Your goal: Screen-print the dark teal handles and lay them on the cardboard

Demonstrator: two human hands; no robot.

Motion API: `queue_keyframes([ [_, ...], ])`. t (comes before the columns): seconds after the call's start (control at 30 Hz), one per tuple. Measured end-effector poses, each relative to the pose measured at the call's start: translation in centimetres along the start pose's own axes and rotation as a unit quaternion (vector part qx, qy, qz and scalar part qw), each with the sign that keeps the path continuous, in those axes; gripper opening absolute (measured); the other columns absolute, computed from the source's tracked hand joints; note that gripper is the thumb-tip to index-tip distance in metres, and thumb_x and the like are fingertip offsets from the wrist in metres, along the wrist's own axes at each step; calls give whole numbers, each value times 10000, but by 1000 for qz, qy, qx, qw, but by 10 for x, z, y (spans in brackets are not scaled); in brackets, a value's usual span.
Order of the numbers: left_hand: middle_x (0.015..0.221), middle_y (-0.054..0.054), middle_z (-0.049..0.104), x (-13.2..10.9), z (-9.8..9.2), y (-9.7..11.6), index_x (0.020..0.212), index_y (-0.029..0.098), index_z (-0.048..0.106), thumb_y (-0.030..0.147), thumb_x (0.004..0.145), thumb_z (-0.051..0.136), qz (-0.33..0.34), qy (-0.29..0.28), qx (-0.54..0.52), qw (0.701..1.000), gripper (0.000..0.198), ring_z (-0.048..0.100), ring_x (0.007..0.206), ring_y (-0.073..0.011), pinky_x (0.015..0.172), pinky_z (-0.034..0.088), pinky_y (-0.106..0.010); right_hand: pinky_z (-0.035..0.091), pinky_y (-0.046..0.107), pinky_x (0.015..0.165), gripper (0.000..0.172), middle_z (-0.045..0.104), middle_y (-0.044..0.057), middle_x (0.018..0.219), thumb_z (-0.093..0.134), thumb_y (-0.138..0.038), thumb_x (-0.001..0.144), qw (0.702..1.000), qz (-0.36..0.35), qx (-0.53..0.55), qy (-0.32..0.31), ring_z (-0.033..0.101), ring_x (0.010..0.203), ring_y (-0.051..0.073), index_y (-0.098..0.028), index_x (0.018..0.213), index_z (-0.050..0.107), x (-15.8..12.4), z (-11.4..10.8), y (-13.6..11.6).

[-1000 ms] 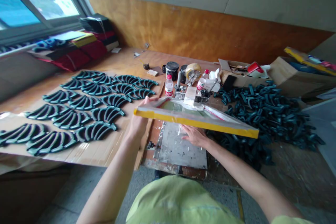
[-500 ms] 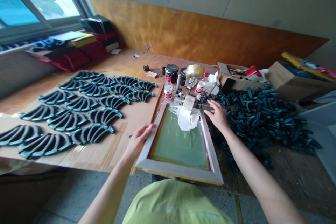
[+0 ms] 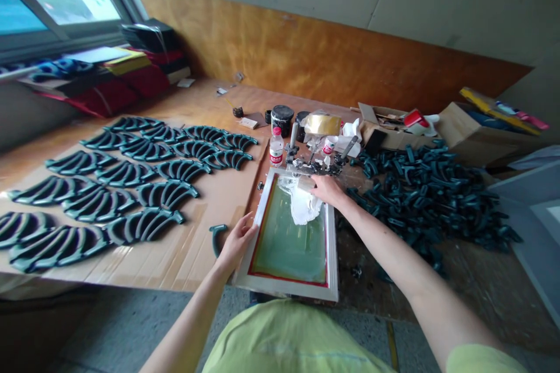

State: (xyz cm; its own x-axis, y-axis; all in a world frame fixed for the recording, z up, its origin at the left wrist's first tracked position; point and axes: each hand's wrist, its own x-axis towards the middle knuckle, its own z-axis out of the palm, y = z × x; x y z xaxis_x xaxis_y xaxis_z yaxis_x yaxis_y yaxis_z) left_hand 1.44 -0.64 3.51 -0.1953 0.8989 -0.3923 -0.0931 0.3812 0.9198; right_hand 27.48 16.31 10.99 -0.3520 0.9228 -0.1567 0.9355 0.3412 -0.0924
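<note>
A screen printing frame (image 3: 333,256) with a pale rim and green mesh lies in front of me. My left hand (image 3: 236,240) is at its left rim, fingers bent around the edge. At the far end of the mesh, my right hand (image 3: 329,189) grips a squeegee (image 3: 305,183), whose upper part the fingers partly cover. White ink (image 3: 305,207) is spread on the mesh just below it. Behind the frame, a metal hinge clamp (image 3: 317,166) holds its far side. Beside my left wrist lies a dark green curved piece (image 3: 215,238), partly hidden.
Rows of dark green fan-shaped pieces (image 3: 100,201) cover the cardboard (image 3: 219,198) at left. More green pieces (image 3: 406,198) are heaped at right. A red-capped bottle (image 3: 276,147), a black tub (image 3: 282,120) and open cardboard boxes (image 3: 466,134) stand behind.
My right hand has moved left from beside the clamp onto the squeegee. The frame's near end has swung left and looks lower. The curved piece by my left hand has come into fuller view.
</note>
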Motion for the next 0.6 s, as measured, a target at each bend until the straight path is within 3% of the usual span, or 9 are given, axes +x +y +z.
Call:
queue_keyframes([
  [0.13, 771, -22, 689, 8, -2, -13, 1329, 169, 537, 573, 698, 698, -21, -18, 16, 1000, 766, 638, 637, -179, 554, 483, -260, 444, 252, 783, 178, 698, 107, 1035, 577, -240, 800, 999, 9, -28, 28, 632, 988, 226, -164, 932, 669, -6, -1, -3],
  [0.37, 779, -16, 686, 8, -1, -18, 1316, 169, 535, 575, 727, 676, -26, -26, 9, 999, 728, 636, 657, -174, 576, 481, -259, 454, 268, 812, 254, 710, 110, 1046, 560, -276, 838, 1000, -13, -19, -7, 645, 991, 233, -171, 1054, 644, -1, -4, -14],
  [0.6, 775, -31, 697, 11, -3, -21, 1273, 165, 574, 587, 724, 674, -21, -26, 18, 999, 700, 657, 690, -200, 598, 493, -274, 452, 312, 829, 233, 695, 153, 1044, 530, -266, 889, 996, 62, -43, 41, 641, 987, 262, -143, 1071, 608, -9, 11, -8],
])
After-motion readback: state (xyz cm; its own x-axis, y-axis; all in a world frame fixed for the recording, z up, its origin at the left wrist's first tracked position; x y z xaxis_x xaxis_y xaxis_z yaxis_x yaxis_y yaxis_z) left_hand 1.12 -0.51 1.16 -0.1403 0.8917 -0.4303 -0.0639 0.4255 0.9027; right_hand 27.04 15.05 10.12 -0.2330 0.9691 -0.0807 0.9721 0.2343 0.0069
